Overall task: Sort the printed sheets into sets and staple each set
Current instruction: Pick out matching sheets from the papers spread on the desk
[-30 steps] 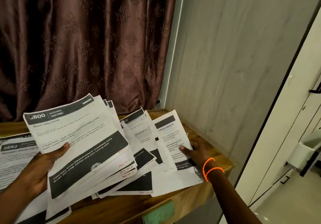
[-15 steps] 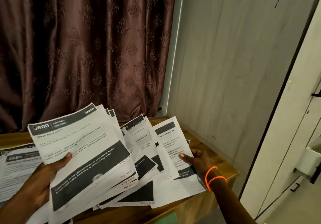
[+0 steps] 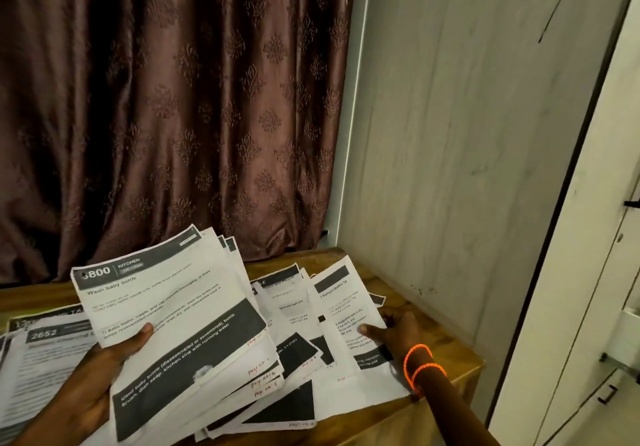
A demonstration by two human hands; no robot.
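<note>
My left hand (image 3: pixel 93 373) holds a fanned stack of printed sheets (image 3: pixel 180 328), thumb on top; the top page reads "3800 Kitchen, Wash baby bottle". Red handwritten page numbers show at the sheets' lower right corners. More sheets (image 3: pixel 294 341) lie spread over the wooden table (image 3: pixel 446 352) to the right. My right hand (image 3: pixel 394 333), with two orange bracelets at the wrist, pinches the edge of the rightmost sheet (image 3: pixel 343 310), thumb on top and fingers beneath. Another pile (image 3: pixel 45 352) headed "2652" lies at the left. No stapler is in view.
A brown patterned curtain (image 3: pixel 173 116) hangs behind the table. A grey panel wall (image 3: pixel 467 134) stands against the table's right side. White cabinet doors (image 3: pixel 588 307) with dark handles are at the far right. The table's right corner edge is near my right wrist.
The view has tilted up slightly, so papers and hands sit lower in frame. Both hands keep their hold on the sheets with little visible movement.
</note>
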